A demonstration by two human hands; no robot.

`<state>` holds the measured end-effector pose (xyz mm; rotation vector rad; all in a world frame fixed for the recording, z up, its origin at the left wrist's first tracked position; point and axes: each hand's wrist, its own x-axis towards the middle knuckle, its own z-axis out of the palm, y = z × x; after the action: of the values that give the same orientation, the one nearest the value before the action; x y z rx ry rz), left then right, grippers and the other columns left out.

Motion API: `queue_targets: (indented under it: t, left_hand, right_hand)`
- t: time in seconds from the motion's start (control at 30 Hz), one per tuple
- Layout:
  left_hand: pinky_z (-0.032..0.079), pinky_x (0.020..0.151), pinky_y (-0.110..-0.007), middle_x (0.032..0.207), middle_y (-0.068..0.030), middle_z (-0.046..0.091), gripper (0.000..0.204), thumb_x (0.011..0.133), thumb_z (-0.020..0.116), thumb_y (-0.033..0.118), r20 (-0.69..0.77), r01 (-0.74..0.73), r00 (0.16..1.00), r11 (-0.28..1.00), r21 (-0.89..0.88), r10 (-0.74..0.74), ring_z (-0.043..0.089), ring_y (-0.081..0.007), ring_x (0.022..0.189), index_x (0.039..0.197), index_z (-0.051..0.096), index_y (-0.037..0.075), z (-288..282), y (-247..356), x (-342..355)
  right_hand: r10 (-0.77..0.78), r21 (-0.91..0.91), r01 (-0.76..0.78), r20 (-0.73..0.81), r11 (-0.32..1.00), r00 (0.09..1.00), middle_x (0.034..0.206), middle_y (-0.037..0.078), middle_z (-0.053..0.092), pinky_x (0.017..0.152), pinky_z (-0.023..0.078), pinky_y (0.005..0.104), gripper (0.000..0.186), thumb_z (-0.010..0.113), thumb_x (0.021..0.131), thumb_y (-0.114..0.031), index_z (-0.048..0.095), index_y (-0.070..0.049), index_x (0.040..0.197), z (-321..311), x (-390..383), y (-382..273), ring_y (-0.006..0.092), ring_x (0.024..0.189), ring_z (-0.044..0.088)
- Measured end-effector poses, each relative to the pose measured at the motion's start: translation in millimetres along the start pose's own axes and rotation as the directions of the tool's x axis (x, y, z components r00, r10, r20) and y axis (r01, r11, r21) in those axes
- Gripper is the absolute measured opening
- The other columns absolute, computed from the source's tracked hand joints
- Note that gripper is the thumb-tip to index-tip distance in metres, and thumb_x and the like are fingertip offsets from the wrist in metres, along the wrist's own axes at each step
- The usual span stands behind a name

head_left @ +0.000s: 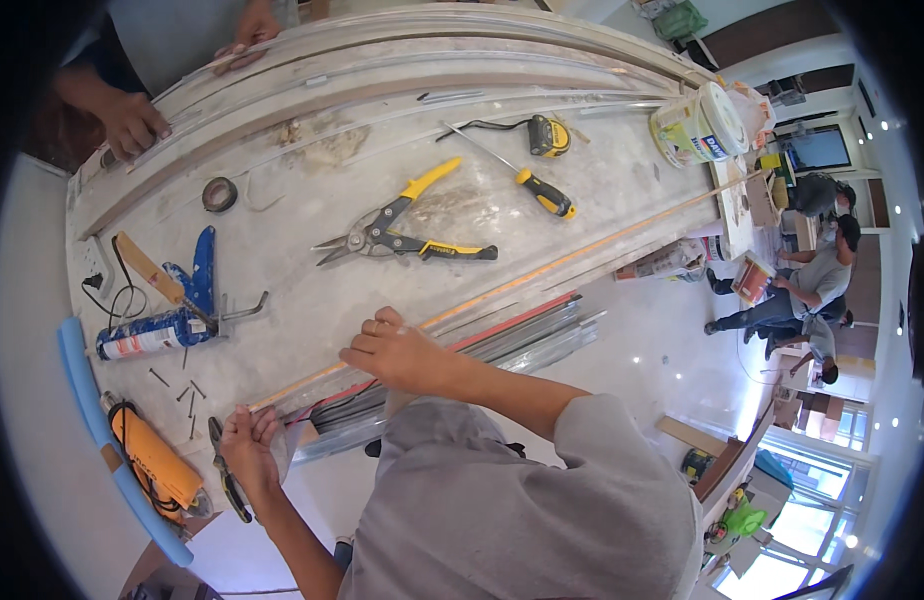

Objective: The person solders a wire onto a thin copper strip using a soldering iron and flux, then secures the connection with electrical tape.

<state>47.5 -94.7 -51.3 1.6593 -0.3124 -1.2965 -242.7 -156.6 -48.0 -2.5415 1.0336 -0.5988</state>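
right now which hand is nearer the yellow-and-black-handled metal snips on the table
Right. The right hand is below the metal snips in the picture, apart from them; the left hand is farther off, lower and to their left.

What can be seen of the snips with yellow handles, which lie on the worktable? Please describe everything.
The snips have a grey, metal-looking head with a round pivot and two dark handles with yellow parts. The handles are spread wide; the blades stand slightly apart, tips toward the left. The tool lies on the pale, stained tabletop, between a dark roll and a screwdriver, beyond the right hand. No hand touches it.
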Motion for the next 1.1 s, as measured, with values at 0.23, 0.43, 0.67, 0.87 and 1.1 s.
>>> queue_targets:
  t: [0.23,0.43,0.67,0.87,1.1]
  left_hand:
    - [0.054,0.059,-0.023,0.081,-0.016,0.067,0.029,0.092,0.062,0.028,0.007,-0.039,0.999,0.996,0.075,0.039,0.066,-0.0174,0.065,0.091,0.057,-0.001,6,1,-2]
    - [0.053,0.058,-0.024,0.08,-0.0151,0.067,0.03,0.093,0.06,0.028,-0.081,-0.085,0.992,0.989,0.124,0.096,0.065,-0.017,0.063,0.089,0.059,-0.001,-6,8,-11]
    - [0.044,0.051,-0.023,0.067,-0.0069,0.063,0.028,0.095,0.058,0.027,-0.102,-0.203,0.972,0.974,0.101,0.213,0.058,-0.012,0.055,0.082,0.06,0.002,-11,14,-14]
    - [0.044,0.055,-0.022,0.068,-0.0064,0.062,0.025,0.094,0.06,0.023,-0.243,-0.311,0.922,0.95,-0.001,0.302,0.057,-0.0103,0.058,0.083,0.06,0.001,-14,12,-31]
    - [0.041,0.053,-0.021,0.066,-0.0044,0.059,0.024,0.093,0.061,0.023,-0.318,-0.378,0.877,0.926,0.006,0.36,0.052,-0.0089,0.055,0.083,0.06,0.001,-42,15,-42]
  right_hand:
    - [0.01,0.024,-0.008,-0.06,1.0,0.998,0.081,0.002,0.057,0.082,0.038,0.0357,0.019,0.057,0.074,-0.012,0.062,-0.008,0.092,3,-1,0,0.0193,0.085,0.055]
    - [0.012,0.022,-0.012,-0.009,1.0,1.0,0.087,0.003,0.061,0.084,0.039,0.0374,0.026,0.06,0.071,-0.01,0.063,-0.008,0.096,3,3,-4,0.02,0.089,0.057]
    - [0.082,-0.044,-0.079,0.073,0.996,0.994,0.091,0.003,0.063,0.082,0.04,0.0381,0.025,0.069,0.074,-0.014,0.064,-0.01,0.098,-1,8,-4,0.0215,0.09,0.057]
    - [0.099,0.067,-0.1,0.017,0.993,0.995,0.092,0.007,0.064,0.079,0.042,0.0376,0.02,0.069,0.078,-0.013,0.065,-0.01,0.098,-20,43,-10,0.0236,0.088,0.059]
    - [0.217,0.171,-0.176,-0.265,0.969,0.939,0.085,0.016,0.064,0.07,0.049,0.0409,0.01,0.062,0.082,-0.006,0.066,-0.001,0.09,-44,126,45,0.0323,0.073,0.061]
